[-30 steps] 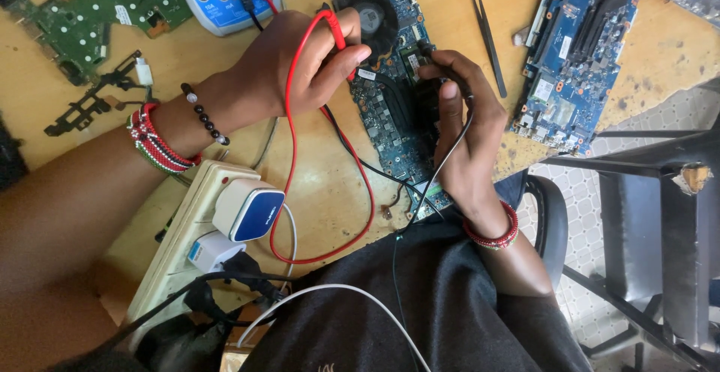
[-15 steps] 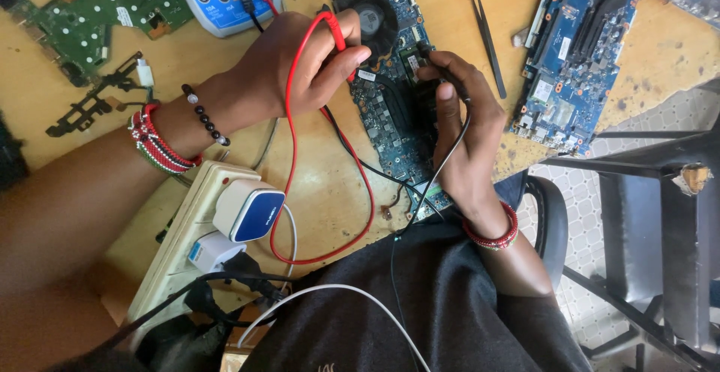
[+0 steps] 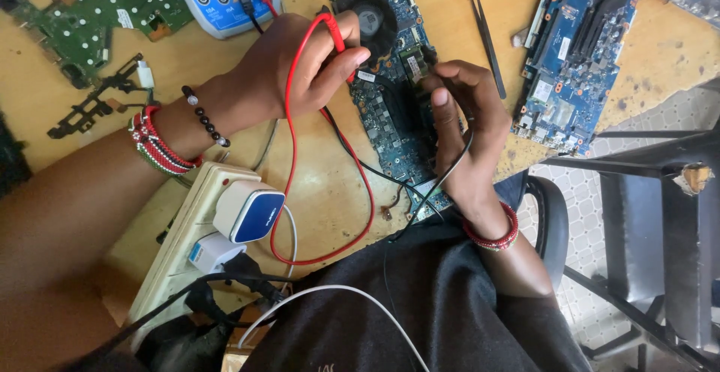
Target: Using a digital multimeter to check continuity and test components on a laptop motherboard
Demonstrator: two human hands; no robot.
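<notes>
Probing blue circuit board [image 3: 390, 117], both hands.

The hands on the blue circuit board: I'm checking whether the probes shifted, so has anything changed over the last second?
Nothing visibly changed. The left hand still holds the red probe and the right hand the black probe, both over the blue circuit board.
</notes>
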